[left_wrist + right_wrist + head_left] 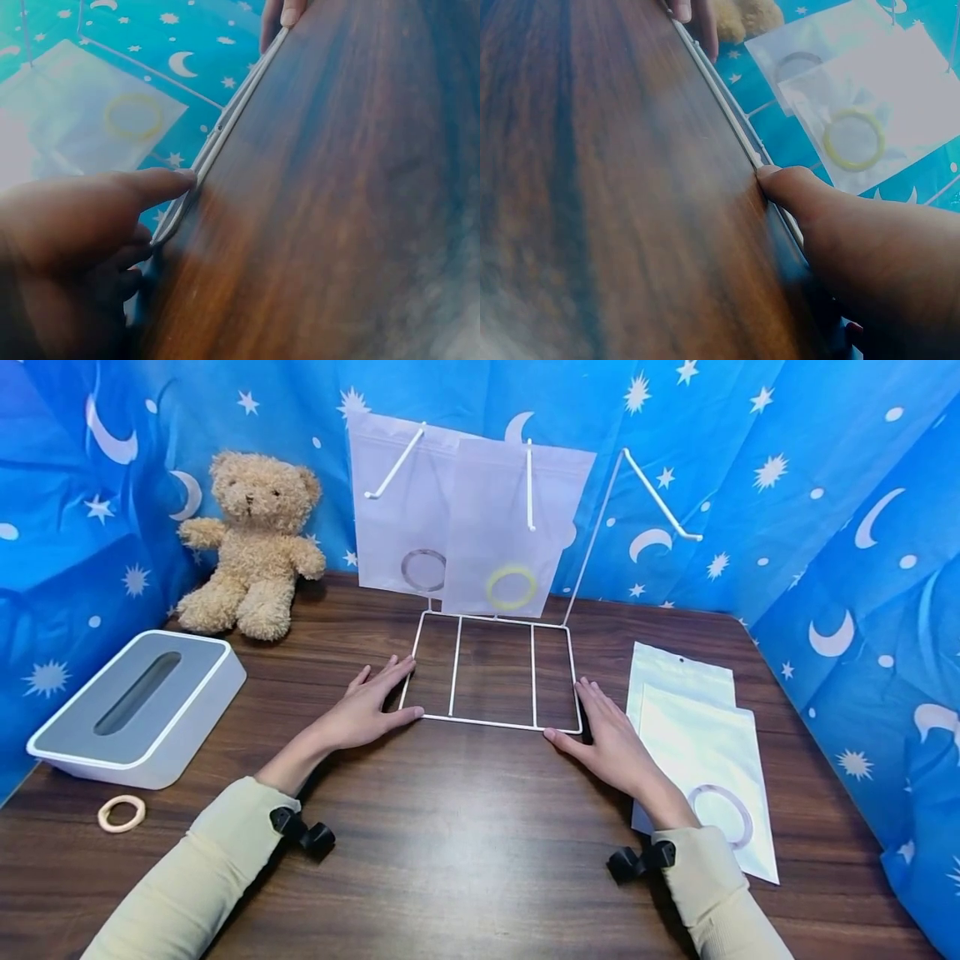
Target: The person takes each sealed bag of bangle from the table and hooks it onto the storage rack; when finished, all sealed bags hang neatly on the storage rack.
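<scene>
A white wire display rack stands on the table, its flat base toward me and three hooks above. Two translucent pouches hang on it: one with a greyish ring at the left, and, overlapping it, one with a yellow ring on the middle hook. The right hook is bare. My left hand touches the base's left front corner, fingers extended along its side and thumb at the front bar. At the right front corner my right hand rests likewise, its thumb against the bar.
Right of the rack lie overlapping pouches, the top one holding a pale purple ring; my right forearm passes over them. At left are a grey-and-white tissue box, a wooden ring and a teddy bear. Blue curtains surround the table.
</scene>
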### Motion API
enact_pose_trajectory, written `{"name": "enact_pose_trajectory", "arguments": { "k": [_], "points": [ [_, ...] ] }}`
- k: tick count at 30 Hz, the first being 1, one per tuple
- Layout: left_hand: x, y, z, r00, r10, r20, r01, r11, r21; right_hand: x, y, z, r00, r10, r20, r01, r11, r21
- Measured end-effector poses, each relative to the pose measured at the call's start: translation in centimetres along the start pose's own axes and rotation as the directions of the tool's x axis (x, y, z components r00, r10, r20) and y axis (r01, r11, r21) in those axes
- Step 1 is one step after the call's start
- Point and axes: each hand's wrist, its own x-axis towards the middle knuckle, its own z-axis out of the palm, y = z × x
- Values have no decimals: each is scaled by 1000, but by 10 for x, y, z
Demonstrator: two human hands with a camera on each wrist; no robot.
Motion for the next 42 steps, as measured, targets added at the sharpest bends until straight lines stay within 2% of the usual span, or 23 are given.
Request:
{"name": "enact_pose_trajectory", "arguments": {
  "k": [11, 26, 31, 34, 36, 38, 40, 42],
  "points": [
    [-3, 4, 1, 1000, 2, 21, -3, 1000, 21, 1, 1, -1, 1000, 8, 2, -8, 1000, 0],
    [-5, 4, 2, 1000, 10, 17, -11, 999, 33, 1, 2, -2, 1000, 8, -5, -8, 1000, 11],
    [-6, 2, 4, 1000, -3, 20, 2, 999, 45, 0, 0, -5, 996, 5, -86, -3, 1000, 25],
    [-7, 1, 3, 1000, -9, 19, 8, 999, 49, -4, -1, -15, 988, 9, -153, -5, 1000, 23],
    [-7, 1, 3, 1000, -10, 15, 9, 999, 51, -8, 2, -26, 982, 32, -188, -28, 999, 22],
    [-7, 2, 2, 1000, -7, 13, 6, 999, 47, -16, 8, -40, 977, 90, -195, -88, 996, 22],
    [-7, 3, 2, 1000, -5, 15, 4, 999, 45, -25, 18, -54, 971, 183, -156, -182, 983, 20],
    [-6, 4, 3, 1000, -3, 15, 2, 999, 45, -35, 30, -67, 951, 301, -76, -301, 954, 6]
  ]
}}
